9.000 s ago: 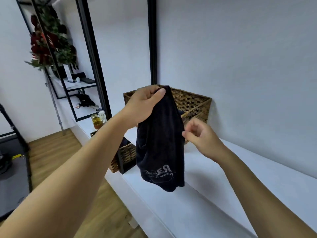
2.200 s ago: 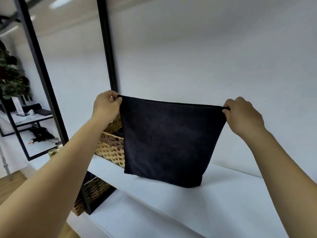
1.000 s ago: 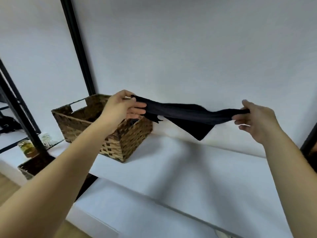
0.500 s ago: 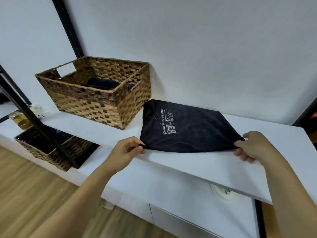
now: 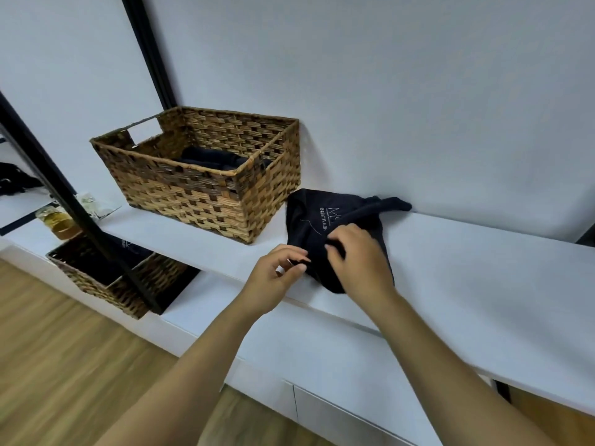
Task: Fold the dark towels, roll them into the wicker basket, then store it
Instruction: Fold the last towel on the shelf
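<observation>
Head view: both hands (image 5: 322, 262) pinching dark towel (image 5: 310, 231); white printed lettering mirrored, unreadable.

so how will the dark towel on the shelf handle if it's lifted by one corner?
Probably floppy: the dark towel lies bunched, one corner twisted toward the wall. Likely light, since the left hand pinches its edge with fingertips alone. Unlikely to slide or roll.
</observation>
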The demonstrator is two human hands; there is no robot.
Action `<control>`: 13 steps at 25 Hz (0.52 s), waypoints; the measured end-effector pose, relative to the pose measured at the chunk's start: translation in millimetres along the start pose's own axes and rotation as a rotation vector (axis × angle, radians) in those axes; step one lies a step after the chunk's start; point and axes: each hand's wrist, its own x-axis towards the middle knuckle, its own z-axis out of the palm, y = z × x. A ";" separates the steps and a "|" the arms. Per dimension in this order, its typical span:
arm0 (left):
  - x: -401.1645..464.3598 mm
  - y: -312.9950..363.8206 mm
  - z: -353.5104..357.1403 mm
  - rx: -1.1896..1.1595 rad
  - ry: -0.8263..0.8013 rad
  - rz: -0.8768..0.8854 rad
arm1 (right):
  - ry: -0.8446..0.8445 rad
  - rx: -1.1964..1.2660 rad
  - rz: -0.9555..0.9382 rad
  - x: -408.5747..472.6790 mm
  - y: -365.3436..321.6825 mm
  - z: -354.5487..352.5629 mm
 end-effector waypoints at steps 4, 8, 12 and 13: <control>0.2 -2.4 -1.4 -0.057 0.048 -0.044 | 0.008 0.116 -0.055 -11.1 -14.7 29.5; -2.8 -8.0 0.5 -0.124 0.099 -0.069 | -0.053 0.160 -0.044 -13.2 -12.5 37.7; -0.9 -10.5 0.3 -0.212 0.118 -0.105 | -0.109 0.158 -0.064 -13.6 -7.5 37.7; -1.2 -10.2 0.1 -0.217 0.115 -0.097 | -0.121 0.159 -0.071 -13.5 -7.0 38.1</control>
